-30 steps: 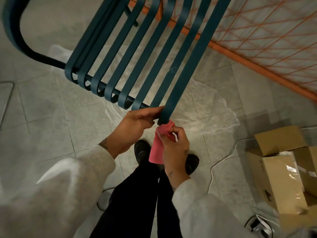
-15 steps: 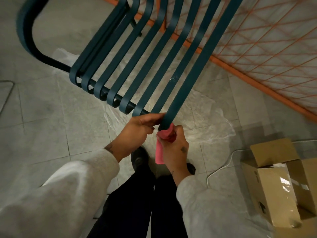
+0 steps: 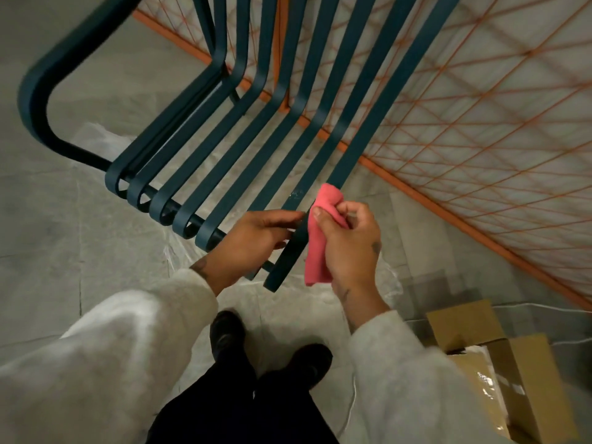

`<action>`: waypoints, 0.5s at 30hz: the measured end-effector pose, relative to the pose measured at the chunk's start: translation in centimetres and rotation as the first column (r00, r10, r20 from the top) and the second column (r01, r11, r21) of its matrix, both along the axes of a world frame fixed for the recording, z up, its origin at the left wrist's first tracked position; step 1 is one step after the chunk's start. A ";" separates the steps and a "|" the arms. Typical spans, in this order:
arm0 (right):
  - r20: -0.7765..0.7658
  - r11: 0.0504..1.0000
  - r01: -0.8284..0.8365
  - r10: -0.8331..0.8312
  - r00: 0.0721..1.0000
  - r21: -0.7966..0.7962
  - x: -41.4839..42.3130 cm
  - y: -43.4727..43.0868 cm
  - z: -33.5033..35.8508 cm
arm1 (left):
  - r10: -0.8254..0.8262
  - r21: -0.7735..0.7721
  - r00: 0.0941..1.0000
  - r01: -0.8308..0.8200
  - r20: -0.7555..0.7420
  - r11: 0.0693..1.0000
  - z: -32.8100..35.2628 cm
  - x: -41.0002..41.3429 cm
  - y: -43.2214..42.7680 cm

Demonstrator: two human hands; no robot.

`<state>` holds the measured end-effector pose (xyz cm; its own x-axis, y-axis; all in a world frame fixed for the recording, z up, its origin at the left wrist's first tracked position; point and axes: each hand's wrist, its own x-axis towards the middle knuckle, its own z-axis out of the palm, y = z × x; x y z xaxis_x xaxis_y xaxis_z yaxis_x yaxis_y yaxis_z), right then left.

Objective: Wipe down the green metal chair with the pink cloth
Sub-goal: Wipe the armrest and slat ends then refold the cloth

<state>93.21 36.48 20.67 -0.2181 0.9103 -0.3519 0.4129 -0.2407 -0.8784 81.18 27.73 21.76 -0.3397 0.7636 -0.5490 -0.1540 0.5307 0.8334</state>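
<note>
**Wipe under way on the rightmost seat slat**

The green metal chair is occupying the upper left and centre of the frame. Its flat slats are running with their long axes diagonal, from curled front ends at centre left up towards the upper right, then bending upward toward the top edge.

The left hand is gripping the front part of a slat at frame centre. Its fingers are lying over the top, with the thumb underneath.

The right hand is clenching the pink cloth, with its fingers curled around the bunched upper part. The cloth is sitting just right of centre, pressing against the right edge of the rightmost slat. Its long axis is lying close to vertical in the frame: the bunched top end is pointing up along the slat and the loose tail is hanging toward the bottom.

An orange mesh panel is filling the upper right. A cardboard box is standing open on the tiled floor at lower right.
</note>
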 end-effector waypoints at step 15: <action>0.185 0.968 -0.124 0.084 0.979 0.219 -0.9 5.2 0.8 | -0.093 0.032 0.987 0.098 -0.134 0.995 1.0 -1.6 8.8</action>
<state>92.31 41.69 21.49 -0.2701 0.9463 -0.1779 0.5754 0.0105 -0.8178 79.60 36.52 22.75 -0.3316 0.8156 -0.4741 0.0090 0.5053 0.8629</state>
